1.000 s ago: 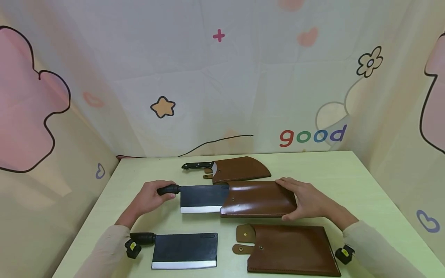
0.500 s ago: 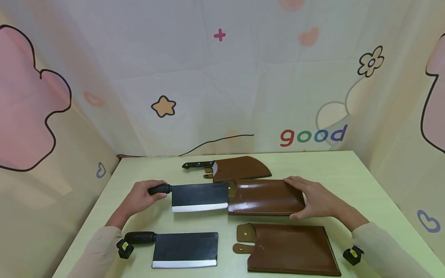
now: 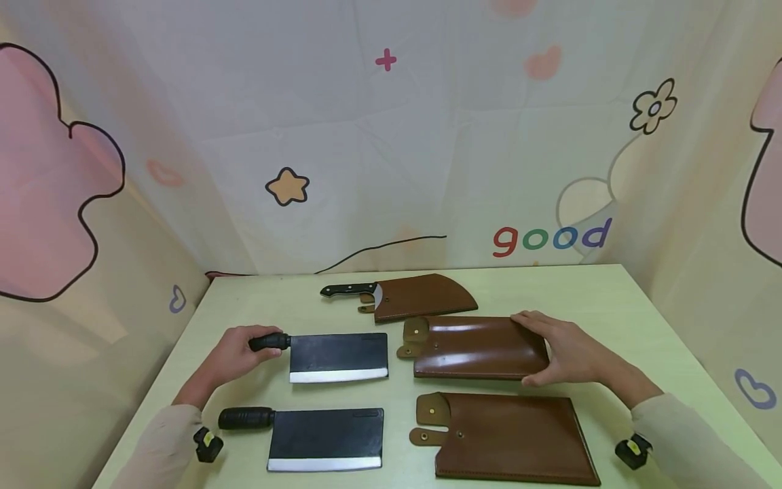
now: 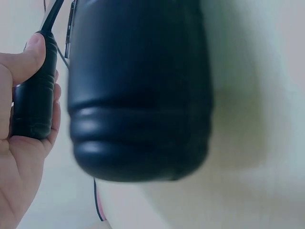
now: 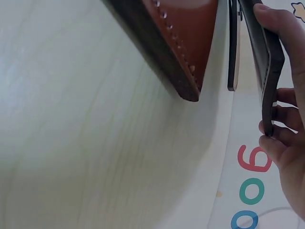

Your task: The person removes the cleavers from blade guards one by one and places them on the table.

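My left hand (image 3: 235, 353) grips the black handle of a cleaver (image 3: 339, 356), whose dark blade with a bright edge points right. In the left wrist view the thumb lies along that handle (image 4: 33, 109). My right hand (image 3: 568, 350) holds the far end of a glossy brown leather sheath (image 3: 476, 348), thumb at its lower corner and fingers at the upper one. The sheath bows slightly, and its flap and strap hang free at the left. A narrow gap separates the blade's tip from the sheath's mouth.
A second cleaver (image 3: 324, 440) lies in front, its handle large in the left wrist view. Right of it rests another brown sheath (image 3: 513, 438), strap undone. At the back a black-handled knife (image 3: 348, 290) sits in a curved sheath (image 3: 424, 297). Printed curtains surround the table (image 3: 568, 288).
The cleaver's blade has come fully out of the sheath. My left hand has drawn it left and slightly nearer, while my right hand has shifted right with the sheath.
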Demonstrator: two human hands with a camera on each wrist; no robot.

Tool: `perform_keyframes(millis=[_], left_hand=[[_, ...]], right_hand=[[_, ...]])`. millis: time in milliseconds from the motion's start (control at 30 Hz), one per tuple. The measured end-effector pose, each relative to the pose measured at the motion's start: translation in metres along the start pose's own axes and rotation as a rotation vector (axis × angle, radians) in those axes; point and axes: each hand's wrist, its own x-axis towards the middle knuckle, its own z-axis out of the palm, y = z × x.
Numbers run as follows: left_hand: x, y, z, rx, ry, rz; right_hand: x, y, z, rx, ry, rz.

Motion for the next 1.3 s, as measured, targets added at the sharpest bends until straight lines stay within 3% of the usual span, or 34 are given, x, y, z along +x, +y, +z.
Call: perform_keyframes(millis=[733,1300], left_hand=[[0.007,-0.013,0.008,0.031,-0.145,-0.019],[0.010,-0.016,0.013,0.082,-0.158,-0.017]], right_hand=[[-0.003,0.016,0.008,0.020,-0.132,0.046],[-0.004,0.017,0.010,0.040,-0.207,0.071]])
